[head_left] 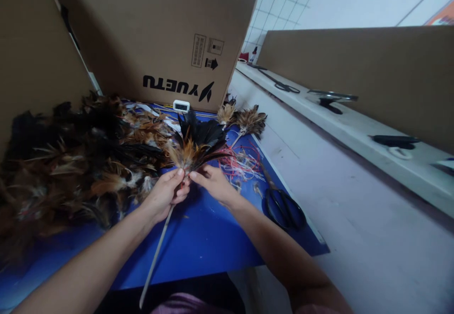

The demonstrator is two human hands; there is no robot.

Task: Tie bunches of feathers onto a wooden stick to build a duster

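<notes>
A feather duster (198,146) with black and orange-brown feathers fans out at the middle of the blue table. Its thin pale stick (156,257) slants down toward me past the table's front edge. My left hand (166,193) is closed round the top of the stick, thumb at the base of the feathers. From the right, my right hand (213,184) pinches that same base, its thumb close to the left thumb. A bit of red shows between the fingers; the feathers partly hide the right fingertips. Beside the left hand spreads a large pile of loose feathers (106,162).
Black-handled scissors (283,207) lie at the right of the blue table (205,243), near red and white strands (244,162). Two feather bundles (250,120) rest behind. Cardboard boxes (152,30) wall the back and left. Tools, including a black cutter (395,140), lie on the right ledge.
</notes>
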